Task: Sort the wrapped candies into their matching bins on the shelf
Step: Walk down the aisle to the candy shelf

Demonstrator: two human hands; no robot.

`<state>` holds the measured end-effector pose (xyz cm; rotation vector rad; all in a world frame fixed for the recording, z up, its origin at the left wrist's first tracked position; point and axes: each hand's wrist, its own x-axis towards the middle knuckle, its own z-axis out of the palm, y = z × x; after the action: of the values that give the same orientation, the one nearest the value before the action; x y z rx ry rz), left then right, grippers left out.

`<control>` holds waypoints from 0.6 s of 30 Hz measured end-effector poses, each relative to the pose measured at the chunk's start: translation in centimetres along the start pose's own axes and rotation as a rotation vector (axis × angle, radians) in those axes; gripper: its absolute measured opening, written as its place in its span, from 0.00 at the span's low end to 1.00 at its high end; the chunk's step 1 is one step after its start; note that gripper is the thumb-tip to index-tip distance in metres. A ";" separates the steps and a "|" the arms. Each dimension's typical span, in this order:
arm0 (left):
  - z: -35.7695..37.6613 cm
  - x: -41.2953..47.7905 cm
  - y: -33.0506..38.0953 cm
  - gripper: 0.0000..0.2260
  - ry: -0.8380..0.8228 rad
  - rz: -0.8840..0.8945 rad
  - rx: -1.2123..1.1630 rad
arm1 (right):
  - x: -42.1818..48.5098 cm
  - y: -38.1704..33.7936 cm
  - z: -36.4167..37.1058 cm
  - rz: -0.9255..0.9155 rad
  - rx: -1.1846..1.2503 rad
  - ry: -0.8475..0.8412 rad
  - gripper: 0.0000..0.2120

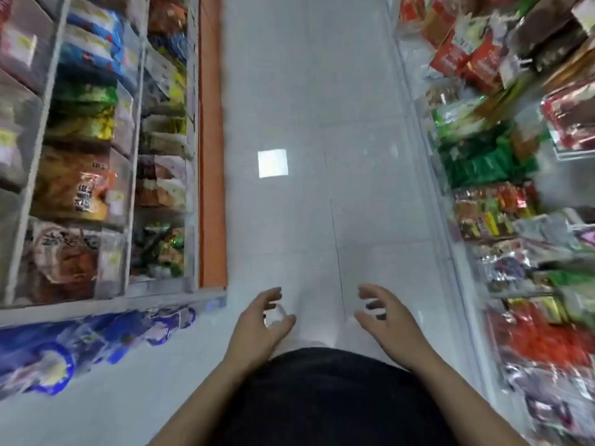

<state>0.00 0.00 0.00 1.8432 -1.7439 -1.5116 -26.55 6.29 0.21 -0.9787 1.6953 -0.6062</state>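
I stand in a narrow shop aisle and the view is blurred by motion. My left hand point(260, 323) is held low in front of me, and its thumb and curled fingers hold a small pale, translucent wrapped candy point(276, 313). My right hand point(383, 317) hovers beside it with fingers spread and loosely bent, holding nothing. Clear bins of wrapped sweets point(495, 217) line the shelf on my right. More clear-fronted bins point(161, 249) with packets line the shelf on my left.
A white tiled floor point(306, 107) runs ahead between the two shelves, with a bright square reflection point(272, 163). An orange shelf edge point(211, 156) borders the left side. Blue packages point(96, 339) lie low at the left.
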 end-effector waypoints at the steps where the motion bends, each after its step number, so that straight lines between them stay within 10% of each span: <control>1: 0.4 0.7 0.4 0.22 0.006 0.008 0.009 | 0.3 0.5 -0.7 0.012 0.011 0.006 0.20; 18: -4.7 12.9 3.8 0.23 0.118 -0.203 0.028 | 20.6 -7.8 -6.4 -0.005 -0.221 -0.163 0.22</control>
<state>-1.61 -14.05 -1.83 2.1326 -1.5745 -1.4178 -32.74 -15.66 -2.43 -1.1567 1.6378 -0.3365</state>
